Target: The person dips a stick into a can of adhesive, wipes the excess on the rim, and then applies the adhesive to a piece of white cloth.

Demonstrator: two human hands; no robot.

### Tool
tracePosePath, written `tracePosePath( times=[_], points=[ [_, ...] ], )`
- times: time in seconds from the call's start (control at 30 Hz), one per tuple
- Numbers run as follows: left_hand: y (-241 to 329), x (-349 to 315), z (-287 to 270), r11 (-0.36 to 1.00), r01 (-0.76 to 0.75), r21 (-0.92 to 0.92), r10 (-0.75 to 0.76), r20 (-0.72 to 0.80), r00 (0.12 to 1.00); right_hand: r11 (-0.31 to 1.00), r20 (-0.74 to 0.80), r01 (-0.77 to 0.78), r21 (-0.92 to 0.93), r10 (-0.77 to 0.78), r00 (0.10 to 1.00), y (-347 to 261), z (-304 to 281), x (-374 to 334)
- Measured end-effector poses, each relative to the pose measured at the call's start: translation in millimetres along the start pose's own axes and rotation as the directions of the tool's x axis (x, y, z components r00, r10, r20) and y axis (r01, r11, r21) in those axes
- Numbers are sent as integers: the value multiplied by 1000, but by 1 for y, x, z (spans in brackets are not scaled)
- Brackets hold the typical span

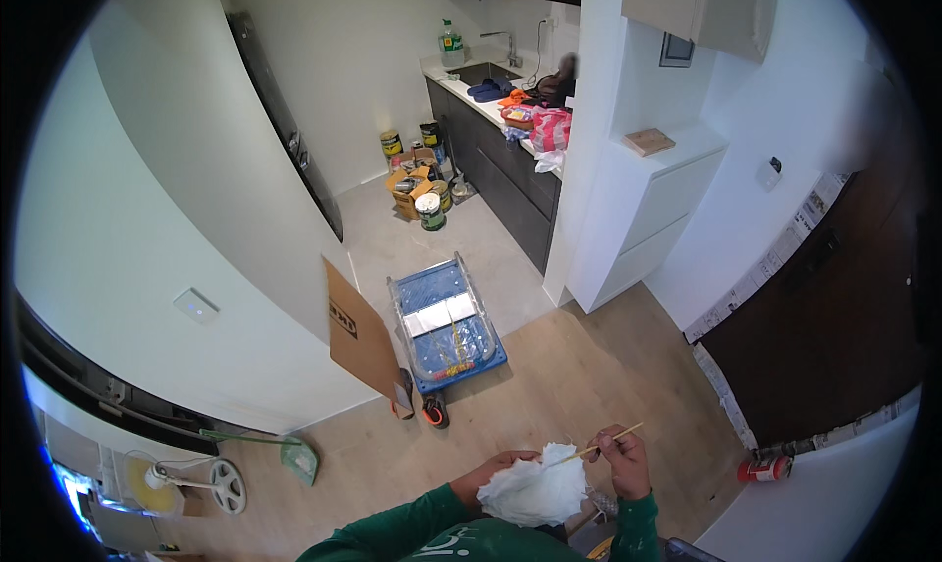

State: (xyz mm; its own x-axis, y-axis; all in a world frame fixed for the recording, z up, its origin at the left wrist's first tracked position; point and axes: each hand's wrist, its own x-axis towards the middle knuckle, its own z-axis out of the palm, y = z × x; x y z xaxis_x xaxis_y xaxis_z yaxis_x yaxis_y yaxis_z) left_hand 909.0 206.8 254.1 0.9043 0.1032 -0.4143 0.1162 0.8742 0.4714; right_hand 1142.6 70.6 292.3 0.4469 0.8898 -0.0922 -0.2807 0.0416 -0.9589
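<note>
At the bottom middle, my left hand [488, 474] is closed on a crumpled white rag [535, 491], which hides most of its fingers. My right hand [628, 461] pinches a thin yellowish wooden stick [633, 429] just to the right of the rag. One end of the stick points up and right, while its other end reaches the rag; I cannot make out whether it has a tip of bristles. Both forearms wear green sleeves.
A blue platform trolley [440, 351] lies ahead on the floor, with a cardboard sheet [358, 336] at its left. Paint cans [430, 212] and a box stand farther back. A fire extinguisher [765, 469] sits by the dark door [834, 307]. A green dustpan [299, 461] is at left.
</note>
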Motion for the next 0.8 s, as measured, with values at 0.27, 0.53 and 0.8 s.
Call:
tracePosePath(
  times=[0.27,0.53,0.8],
  points=[
    [35,43,29,895,-40,445,171,-258,951,994,88,89,-58,-83,993,0,-14,46],
    [90,78,-15,889,-280,362,379,-241,893,979,38,-27,203,20,999,-1,-7,163],
    [174,175,-115,799,-305,-519,250,-175,952,997,232,-58,-44,66,970,-38,-24,330]
  ],
)
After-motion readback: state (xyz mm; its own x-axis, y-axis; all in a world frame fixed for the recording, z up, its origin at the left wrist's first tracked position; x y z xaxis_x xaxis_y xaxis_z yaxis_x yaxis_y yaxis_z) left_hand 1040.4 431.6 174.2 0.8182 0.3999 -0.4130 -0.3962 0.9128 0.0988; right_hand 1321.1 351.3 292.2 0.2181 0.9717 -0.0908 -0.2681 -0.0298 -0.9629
